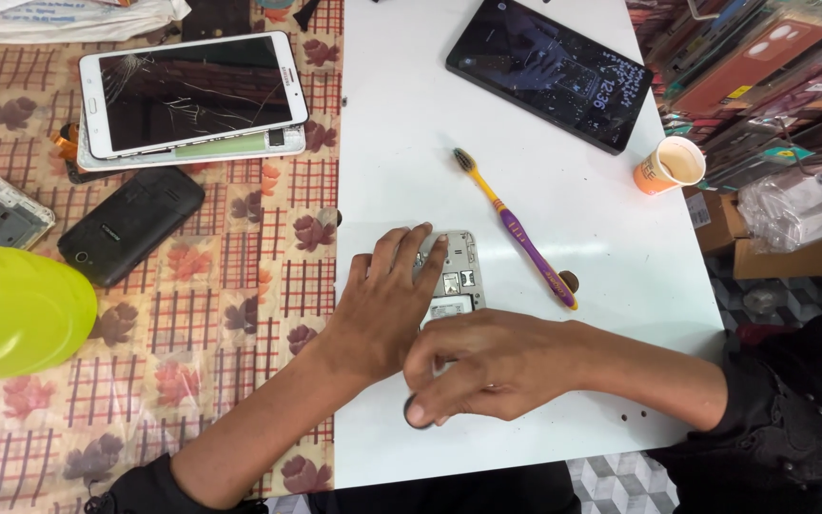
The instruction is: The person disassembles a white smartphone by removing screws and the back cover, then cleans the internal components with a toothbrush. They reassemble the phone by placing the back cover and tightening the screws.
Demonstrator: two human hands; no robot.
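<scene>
Head view: opened phone (456, 276) is pinned flat under left hand (384, 305); right hand (487, 366), fingers curled, pinches small dark part (418, 412) approx. beside it, 1 toothbrush (516, 228) beyond.

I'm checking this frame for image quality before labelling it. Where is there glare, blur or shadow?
Head view: even, bright light; the white table is nearly washed out. The cracked white tablet and black tablet carry screen reflections. The yellow-green rounded object at the left edge is soft and blurred. The left hand and right hand cast only faint shadows around the opened grey phone.
</scene>
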